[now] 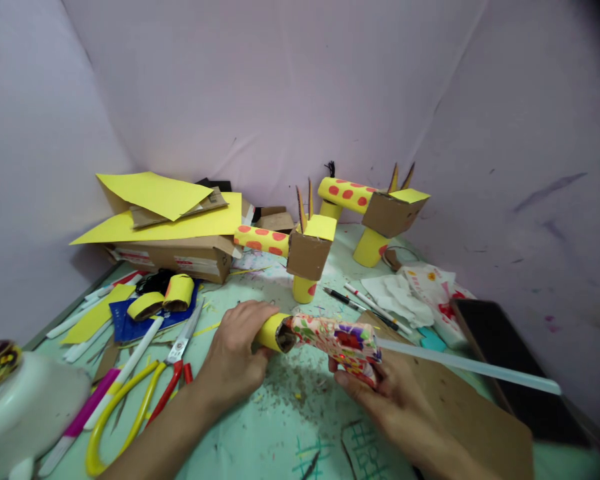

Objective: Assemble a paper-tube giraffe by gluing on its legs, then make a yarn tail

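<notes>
My left hand (240,347) is closed around a yellow paper-covered cardboard tube (269,332), its open end facing right. In my right hand (380,400) is a hot glue gun (335,337) wrapped in flowered paper, with a long translucent glue stick (470,363) jutting from its back. The glue gun's front end is at the rim of the tube; whether they touch I cannot tell. Just behind my hands stands a cardboard animal figure (309,252) with a boxy head, pointed ears and a spotted yellow body. A second such figure (393,212) stands farther back on the right.
Scissors (180,343) with red and yellow handles lie at left, near short yellow tube pieces (179,292) and markers (125,373). Yellow sheets (155,193) top a cardboard box (175,257). At right are pens (360,303), crumpled wrappers (425,293), a phone (510,360) and brown cardboard (460,407).
</notes>
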Demonstrator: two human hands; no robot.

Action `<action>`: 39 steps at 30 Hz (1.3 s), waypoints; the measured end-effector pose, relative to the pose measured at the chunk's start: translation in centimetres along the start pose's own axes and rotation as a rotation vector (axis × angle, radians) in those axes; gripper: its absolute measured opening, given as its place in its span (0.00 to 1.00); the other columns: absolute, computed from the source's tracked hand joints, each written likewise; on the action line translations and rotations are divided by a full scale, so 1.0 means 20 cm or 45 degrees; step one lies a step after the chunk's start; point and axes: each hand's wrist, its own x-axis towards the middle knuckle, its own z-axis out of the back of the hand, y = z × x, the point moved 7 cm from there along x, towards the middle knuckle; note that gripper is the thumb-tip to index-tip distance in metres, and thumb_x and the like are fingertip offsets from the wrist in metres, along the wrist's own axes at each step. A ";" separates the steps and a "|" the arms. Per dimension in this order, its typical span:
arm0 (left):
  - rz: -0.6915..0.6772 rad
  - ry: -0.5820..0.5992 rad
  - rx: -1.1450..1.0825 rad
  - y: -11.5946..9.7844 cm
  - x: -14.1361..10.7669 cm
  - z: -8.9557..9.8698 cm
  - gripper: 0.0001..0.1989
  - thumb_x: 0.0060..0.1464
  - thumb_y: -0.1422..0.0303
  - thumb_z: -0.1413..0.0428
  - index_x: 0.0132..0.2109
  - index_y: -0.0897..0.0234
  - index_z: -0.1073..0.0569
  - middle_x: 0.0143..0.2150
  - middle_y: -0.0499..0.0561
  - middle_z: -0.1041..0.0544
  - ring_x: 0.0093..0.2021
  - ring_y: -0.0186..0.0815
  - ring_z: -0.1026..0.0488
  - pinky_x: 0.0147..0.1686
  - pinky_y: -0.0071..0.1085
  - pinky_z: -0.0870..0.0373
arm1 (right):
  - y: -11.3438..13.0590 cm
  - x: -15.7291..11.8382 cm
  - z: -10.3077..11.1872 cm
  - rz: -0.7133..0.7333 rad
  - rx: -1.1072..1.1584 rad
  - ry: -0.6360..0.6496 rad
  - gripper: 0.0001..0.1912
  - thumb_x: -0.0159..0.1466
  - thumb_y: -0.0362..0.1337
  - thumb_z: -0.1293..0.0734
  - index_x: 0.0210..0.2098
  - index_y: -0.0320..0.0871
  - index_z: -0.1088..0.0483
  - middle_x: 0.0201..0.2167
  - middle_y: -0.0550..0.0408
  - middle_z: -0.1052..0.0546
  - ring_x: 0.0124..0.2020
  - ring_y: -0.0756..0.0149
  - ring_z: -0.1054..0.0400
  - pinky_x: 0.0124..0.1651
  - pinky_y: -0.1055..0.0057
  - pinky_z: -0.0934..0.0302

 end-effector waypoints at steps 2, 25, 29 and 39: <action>0.014 0.006 -0.002 0.00 0.00 0.00 0.25 0.42 0.82 0.47 0.49 0.60 0.35 0.47 0.53 0.27 0.49 0.42 0.34 0.49 0.42 0.38 | 0.00 -0.01 -0.02 -0.003 0.043 0.027 0.10 0.56 0.41 0.36 0.33 0.42 0.29 0.30 0.51 0.23 0.33 0.59 0.29 0.37 0.66 0.34; 0.593 -0.068 -0.362 0.14 0.01 0.03 0.20 0.41 0.72 0.42 0.46 0.63 0.30 0.44 0.53 0.23 0.45 0.42 0.28 0.47 0.40 0.31 | 0.04 0.01 0.01 0.082 -0.013 0.103 0.11 0.57 0.41 0.35 0.36 0.43 0.27 0.34 0.51 0.23 0.38 0.57 0.30 0.42 0.64 0.36; 0.749 -0.153 -0.560 0.21 0.01 0.06 0.25 0.40 0.66 0.39 0.47 0.67 0.31 0.45 0.56 0.24 0.45 0.44 0.27 0.47 0.39 0.31 | 0.06 0.05 0.18 0.084 0.226 -0.155 0.13 0.55 0.47 0.32 0.29 0.42 0.30 0.20 0.57 0.30 0.21 0.68 0.37 0.22 0.74 0.42; 0.791 -0.189 -0.613 0.23 0.00 0.07 0.28 0.38 0.61 0.40 0.47 0.70 0.32 0.45 0.59 0.24 0.45 0.46 0.28 0.48 0.41 0.32 | -0.07 0.32 0.47 -0.274 0.327 -0.742 0.11 0.46 0.37 0.28 0.24 0.42 0.35 0.18 0.60 0.32 0.17 0.73 0.39 0.15 0.78 0.44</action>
